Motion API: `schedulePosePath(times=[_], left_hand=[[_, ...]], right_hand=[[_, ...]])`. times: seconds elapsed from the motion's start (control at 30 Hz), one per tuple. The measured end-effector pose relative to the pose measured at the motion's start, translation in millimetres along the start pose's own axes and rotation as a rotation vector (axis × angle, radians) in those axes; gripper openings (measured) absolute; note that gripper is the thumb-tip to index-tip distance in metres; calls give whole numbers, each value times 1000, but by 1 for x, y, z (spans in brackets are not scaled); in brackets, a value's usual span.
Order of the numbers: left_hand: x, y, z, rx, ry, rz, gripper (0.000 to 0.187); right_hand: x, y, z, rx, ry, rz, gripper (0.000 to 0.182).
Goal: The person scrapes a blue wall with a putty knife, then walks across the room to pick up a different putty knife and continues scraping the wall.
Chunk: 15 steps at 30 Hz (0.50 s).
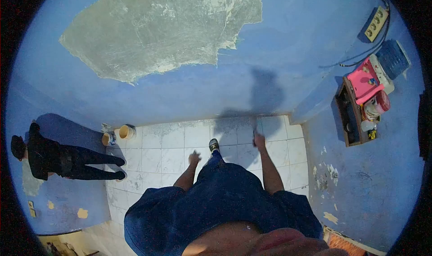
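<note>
My right hand [259, 140] is closed around a thin, dark, upright tool [254, 124] whose kind I cannot make out. It is held in front of me over the white tiled floor [173, 136]. My left hand [194, 157] hangs lower, near my sandalled foot [213, 145]; it looks small and smeared, and its fingers are not clear. Ahead, the blue wall [180, 94] bears a large bare grey patch [157, 35] with ragged, peeling edges.
A person in dark clothes [49, 154] stands at the left wall, near two buckets [127, 132] [108, 139] in the corner. On the right wall hangs a wooden shelf [348, 112] with a pink tray [365, 81] and jars. Above it are a power strip [376, 23] and cable.
</note>
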<state>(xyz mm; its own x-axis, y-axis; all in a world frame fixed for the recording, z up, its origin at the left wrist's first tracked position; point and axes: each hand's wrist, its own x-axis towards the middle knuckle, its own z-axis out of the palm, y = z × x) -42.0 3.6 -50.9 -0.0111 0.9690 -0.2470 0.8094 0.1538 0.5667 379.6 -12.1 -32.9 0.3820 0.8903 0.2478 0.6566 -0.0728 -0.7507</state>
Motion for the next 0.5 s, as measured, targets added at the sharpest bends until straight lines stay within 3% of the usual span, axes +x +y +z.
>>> schedulePosePath(times=[0.03, 0.07, 0.1, 0.13, 0.17, 0.27, 0.37, 0.4, 0.43, 0.5], left_hand=[[-12, -21, -7, -528, -156, -441, 48], [-37, -31, -20, -423, -227, -551, 56], [-56, -47, -35, -593, -345, -587, 53], [-70, -55, -46, -648, -397, -614, 51], [-79, -59, -56, -699, -448, -642, 48], [-90, -35, -84, -483, -509, -789, 40], [-75, -42, -67, -422, -384, -539, 28], [-52, -65, -51, -764, -517, -611, 16], [-58, -37, -56, -554, -459, -440, 29], [-30, -7, -29, -424, -406, -414, 25]], right_hand=[[-33, 42, 18, -575, 215, -458, 45], [-71, 40, 3, -551, -264, -191, 27], [-109, 38, -12, -577, -709, 111, 24], [-189, 121, 42, -563, -525, 210, 22], [-209, 62, -24, -528, -689, 47, 25], [-349, 104, -34, 381, -232, 617, 27], [-369, 89, -56, 344, -215, 954, 27], [-363, 80, -60, 308, -226, 1020, 27], [-348, 71, -63, 276, -232, 1070, 27], [-317, 58, -65, 262, -217, 1081, 27]])
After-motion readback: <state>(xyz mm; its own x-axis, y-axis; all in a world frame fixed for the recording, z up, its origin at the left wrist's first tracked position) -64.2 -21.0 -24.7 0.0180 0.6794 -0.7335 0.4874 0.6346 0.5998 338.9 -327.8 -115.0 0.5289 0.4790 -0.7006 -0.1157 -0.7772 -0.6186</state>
